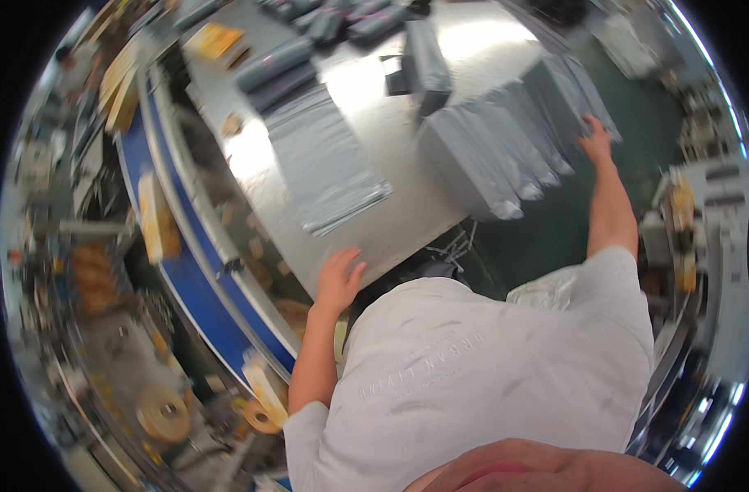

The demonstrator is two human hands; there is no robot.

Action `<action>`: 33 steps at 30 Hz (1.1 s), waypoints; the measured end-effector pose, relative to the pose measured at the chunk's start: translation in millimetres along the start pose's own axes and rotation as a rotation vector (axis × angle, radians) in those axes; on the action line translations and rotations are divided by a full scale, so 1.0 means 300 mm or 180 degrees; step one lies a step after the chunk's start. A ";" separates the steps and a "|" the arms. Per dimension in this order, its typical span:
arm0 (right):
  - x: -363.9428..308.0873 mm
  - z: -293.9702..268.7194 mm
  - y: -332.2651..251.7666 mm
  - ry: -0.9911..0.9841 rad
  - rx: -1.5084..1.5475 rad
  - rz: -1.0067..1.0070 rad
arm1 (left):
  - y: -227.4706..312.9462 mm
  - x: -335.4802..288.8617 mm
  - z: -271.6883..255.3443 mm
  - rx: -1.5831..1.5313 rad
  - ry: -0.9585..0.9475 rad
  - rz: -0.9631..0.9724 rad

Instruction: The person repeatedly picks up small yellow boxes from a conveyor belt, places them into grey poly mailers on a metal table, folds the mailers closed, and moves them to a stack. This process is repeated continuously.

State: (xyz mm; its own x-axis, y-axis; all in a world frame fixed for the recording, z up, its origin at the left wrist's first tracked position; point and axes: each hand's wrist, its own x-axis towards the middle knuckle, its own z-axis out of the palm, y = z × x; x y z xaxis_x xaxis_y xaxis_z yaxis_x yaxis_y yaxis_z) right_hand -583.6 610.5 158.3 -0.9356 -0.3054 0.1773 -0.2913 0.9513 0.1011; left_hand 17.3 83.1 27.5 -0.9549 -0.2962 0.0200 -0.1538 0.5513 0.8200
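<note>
- Two bare hands work at one metal surface (383,135): the left hand (337,280), open, holds nothing at the near edge.
- The right hand (595,146) reaches the outer end of one row of grey plastic bags (491,148), leaning along the surface's right side; whether it grips cannot be told, and blur hides the row's count.
- One flat grey stack (325,160) lies left of the row; one upright grey bundle (429,61) stands beyond.
- Two yellow-and-white boxes (156,217) sit along the blue conveyor (192,291) at left.
</note>
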 end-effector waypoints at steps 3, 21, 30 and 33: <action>0.015 0.076 0.021 -0.0365 0.0349 0.0241 | -0.004 -0.119 -0.009 0.0393 0.0110 -0.0390; -1.030 -0.165 -1.602 -0.1064 0.2472 -0.4209 | -0.841 -0.907 -0.702 0.2031 0.1057 -0.4486; -1.110 -0.091 -1.456 -0.1807 0.2480 -0.2334 | -0.813 -0.621 -0.889 0.1592 0.2837 -0.3159; -1.079 -0.048 -1.506 -0.1648 0.2744 -0.2146 | -0.623 -0.444 -0.908 -0.0666 0.3054 -0.1631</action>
State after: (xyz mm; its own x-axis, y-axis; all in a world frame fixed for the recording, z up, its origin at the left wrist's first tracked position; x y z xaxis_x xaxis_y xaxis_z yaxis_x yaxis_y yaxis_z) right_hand -146.1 279.1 69.5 -0.4562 -0.8850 -0.0924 -0.6038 0.3842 -0.6984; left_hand 242.4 -192.7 27.4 -0.1835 -0.9830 0.0113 -0.3422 0.0747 0.9367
